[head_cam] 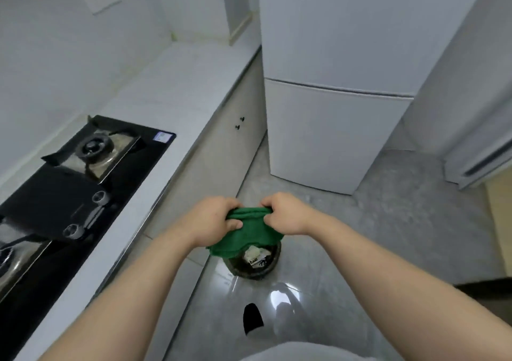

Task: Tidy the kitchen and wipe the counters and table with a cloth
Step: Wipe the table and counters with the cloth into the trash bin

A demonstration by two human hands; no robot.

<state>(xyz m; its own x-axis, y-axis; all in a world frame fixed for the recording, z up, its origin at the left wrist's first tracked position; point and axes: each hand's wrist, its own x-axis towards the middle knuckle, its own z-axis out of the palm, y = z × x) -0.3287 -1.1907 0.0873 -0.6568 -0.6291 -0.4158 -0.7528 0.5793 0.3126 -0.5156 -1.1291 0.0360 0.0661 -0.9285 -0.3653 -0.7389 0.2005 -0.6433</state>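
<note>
Between the two hands, held out above the floor (374, 236), the green cloth (246, 237) was bunched up tight. The left hand (213, 216) gripped its left end, thumb pressed across the front and the fingers (231, 202) curled over the top edge. The right hand (286, 214) did the same at the other end, knuckles up and folded round the fabric, so both hands were clamped on the cloth with only a short band of green showing between them. Below the fingers the rest of the cloth hung loose in a wide fold. Straight under that fold stood a dark round bin (256, 270) on the floor, with the hanging cloth covering its far-left rim and pale scraps of paper showing inside. Off to the left of the left hand, and apart from it, ran the white bench (177, 89), carrying a black hob (69, 191) with two burners and two knobs. Beyond the fingers, well apart, stood a white fridge (332, 128). Nearer the person than the bin, a dark shoe tip (252, 317) showed on the glossy floor.
</note>
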